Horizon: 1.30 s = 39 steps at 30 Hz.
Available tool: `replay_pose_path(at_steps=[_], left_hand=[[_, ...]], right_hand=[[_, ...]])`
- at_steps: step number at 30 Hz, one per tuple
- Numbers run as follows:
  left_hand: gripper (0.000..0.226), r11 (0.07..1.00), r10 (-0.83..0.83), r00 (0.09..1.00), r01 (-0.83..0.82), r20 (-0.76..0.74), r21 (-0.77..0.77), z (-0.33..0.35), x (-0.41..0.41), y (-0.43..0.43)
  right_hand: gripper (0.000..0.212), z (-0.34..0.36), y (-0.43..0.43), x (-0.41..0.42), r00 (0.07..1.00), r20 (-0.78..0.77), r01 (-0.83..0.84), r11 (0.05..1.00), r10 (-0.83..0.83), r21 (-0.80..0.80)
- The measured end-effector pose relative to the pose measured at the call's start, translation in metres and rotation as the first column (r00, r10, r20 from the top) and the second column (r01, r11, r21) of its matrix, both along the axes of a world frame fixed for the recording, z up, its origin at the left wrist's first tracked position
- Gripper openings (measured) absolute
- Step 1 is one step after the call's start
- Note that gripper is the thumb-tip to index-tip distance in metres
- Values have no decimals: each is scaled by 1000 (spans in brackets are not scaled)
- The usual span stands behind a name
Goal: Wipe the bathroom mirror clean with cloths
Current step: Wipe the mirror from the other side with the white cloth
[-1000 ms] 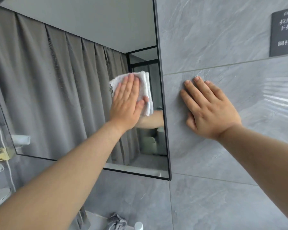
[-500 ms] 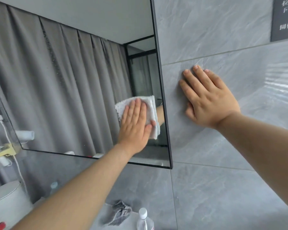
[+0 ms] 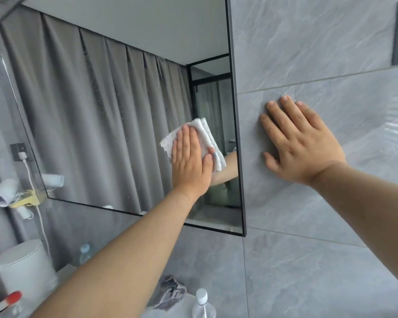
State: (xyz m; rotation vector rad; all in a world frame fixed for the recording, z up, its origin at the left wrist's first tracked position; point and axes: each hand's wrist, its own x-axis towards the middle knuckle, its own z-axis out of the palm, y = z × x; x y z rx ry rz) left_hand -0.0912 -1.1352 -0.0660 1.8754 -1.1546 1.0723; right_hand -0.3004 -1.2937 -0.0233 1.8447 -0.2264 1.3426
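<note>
On the wall [image 3: 308, 53] the mirror [image 3: 101, 111] looks only part wiped: faint speckled streaks show across its upper glass, so most likely remains. The right hand [image 3: 301, 145] lies flat on the wall. The left hand [image 3: 190, 161], fingers straight, presses 1 folded cloth [image 3: 207, 136] on the glass near its right edge, both grips released.

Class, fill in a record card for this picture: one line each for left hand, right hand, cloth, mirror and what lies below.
left hand: flat, pressing the white cloth to the glass
right hand: flat on the grey tiled wall beside the mirror
white cloth: folded, near the mirror's right edge
mirror: dark frame, reflects grey curtains
below: crumpled grey cloth, clear bottle with white cap
</note>
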Motion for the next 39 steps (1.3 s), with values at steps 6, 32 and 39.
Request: replay_pose_path(at_steps=[6,32,39], left_hand=[[67,981,45,985,-76,-168,-181,74,63,27],[76,998,-17,972,5,-233,-55,-169,-16,-7],[69,981,-52,957,-4,284,192,-174,-33,-14]], right_hand=[[72,0,0,2,1000,12,-2,1000,2,-12],[72,0,0,2,999,1,38,999,-38,-3],[72,1,2,1,998,-5,58,998,-58,8]])
